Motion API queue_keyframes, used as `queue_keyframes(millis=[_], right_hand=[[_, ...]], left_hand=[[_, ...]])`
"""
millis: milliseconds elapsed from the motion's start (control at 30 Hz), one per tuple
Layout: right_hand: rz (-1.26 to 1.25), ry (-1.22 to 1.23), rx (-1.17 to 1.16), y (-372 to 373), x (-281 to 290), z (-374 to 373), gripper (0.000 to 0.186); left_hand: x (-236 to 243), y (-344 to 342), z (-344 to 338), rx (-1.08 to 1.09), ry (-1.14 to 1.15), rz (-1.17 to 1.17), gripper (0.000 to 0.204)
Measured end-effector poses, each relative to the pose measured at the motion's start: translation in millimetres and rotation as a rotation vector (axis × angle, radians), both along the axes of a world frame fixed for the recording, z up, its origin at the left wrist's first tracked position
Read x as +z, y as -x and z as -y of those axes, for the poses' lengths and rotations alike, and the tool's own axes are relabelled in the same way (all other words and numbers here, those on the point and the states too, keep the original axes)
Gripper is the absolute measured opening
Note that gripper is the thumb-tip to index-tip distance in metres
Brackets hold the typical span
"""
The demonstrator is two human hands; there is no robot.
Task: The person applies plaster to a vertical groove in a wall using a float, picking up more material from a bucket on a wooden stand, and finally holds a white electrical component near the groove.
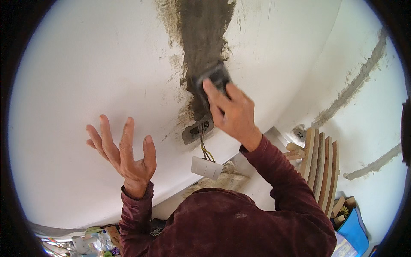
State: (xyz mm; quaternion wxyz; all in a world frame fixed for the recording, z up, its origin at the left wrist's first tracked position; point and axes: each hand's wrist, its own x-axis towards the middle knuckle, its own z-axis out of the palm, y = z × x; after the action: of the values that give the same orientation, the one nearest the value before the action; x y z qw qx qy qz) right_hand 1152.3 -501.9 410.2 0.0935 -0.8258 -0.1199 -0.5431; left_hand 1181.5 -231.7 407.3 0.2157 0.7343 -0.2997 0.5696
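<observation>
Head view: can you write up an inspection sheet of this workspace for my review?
Surface: white wall with a dark, ragged-edged mortar strip.
Job's things: blurred black tool over the strip; recessed wall box near its lower end.
Clutter: mixed items lower left; blue item lower right.
Hands: right hand grips the tool; left hand open, wall contact unclear.
Cables: wires run from the box to a hanging white switch plate.
Surroundings: slatted wooden piece at right; grey strips on the wall beyond.
</observation>
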Motion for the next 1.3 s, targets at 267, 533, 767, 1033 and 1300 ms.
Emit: queue_keyframes(millis=[267,533,767,1033,1300], right_hand=[[-0.022,0.067,0.019,1.9,-26.4,5.4,0.047],[0.199,0.047,0.035,-16.7,98.5,-10.5,0.053],[-0.55,0.329,0.003,39.5,-82.8,66.5,0.054],[-0.309,-0.586,-0.05,75.2,-102.5,134.7,0.051],[-0.008,-1.242,0.255,70.8,-81.4,80.7,0.055]], left_hand=[[4.0,-11.2,0.4,-0.009,0.007,0.009,0.047],[18.4,-10.8,26.1,-0.152,0.1,0.006,0.055],[37.3,-2.7,41.7,-0.028,-0.322,-0.054,0.068],[39.6,-13.9,95.0,0.091,-0.762,-0.203,0.076],[37.8,-22.4,80.9,0.066,-0.943,-0.153,0.07]])
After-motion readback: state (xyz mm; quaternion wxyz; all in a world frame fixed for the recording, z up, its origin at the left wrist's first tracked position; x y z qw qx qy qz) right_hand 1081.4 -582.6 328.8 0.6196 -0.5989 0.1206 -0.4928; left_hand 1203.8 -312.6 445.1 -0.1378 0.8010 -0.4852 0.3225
